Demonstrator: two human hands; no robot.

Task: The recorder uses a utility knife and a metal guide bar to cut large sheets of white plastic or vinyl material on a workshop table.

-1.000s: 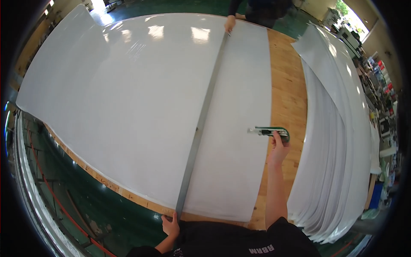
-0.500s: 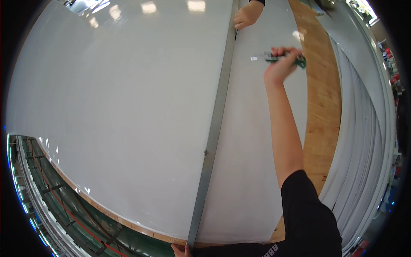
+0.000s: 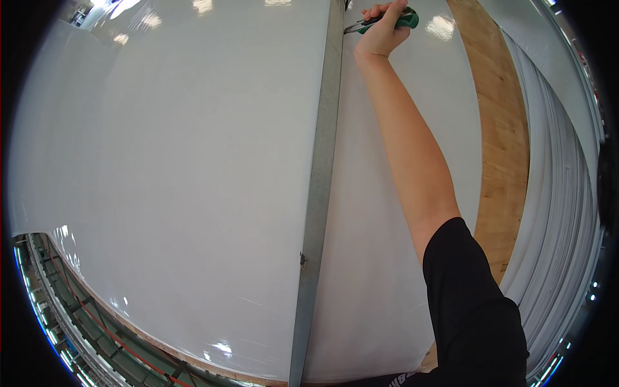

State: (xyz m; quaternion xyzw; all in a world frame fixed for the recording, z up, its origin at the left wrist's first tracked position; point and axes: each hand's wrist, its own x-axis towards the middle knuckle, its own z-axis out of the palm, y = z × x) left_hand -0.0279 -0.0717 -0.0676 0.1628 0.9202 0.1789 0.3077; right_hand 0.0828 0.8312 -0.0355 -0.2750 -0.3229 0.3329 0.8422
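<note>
Reaching toward the far end of a long grey metal bar (image 3: 317, 184), the right hand (image 3: 379, 40) grips a green knife (image 3: 405, 19), its fingers wrapped around the handle. The blade points left, its tip at the bar's right edge; whether it touches the white sheet (image 3: 193, 187) beneath, I cannot tell. The bar lies lengthwise over the sheet, leaving a wide part on its left and a narrower one on its right. A small dark piece (image 3: 302, 258) sits on the bar's left edge. The bare forearm crosses the narrower part, with a black sleeve (image 3: 474, 303) above the elbow. Right of the sheet runs a strip of wooden table (image 3: 504, 148), and beyond it a pile of white sheets (image 3: 556, 213). The left hand's grip cannot be told.
</note>
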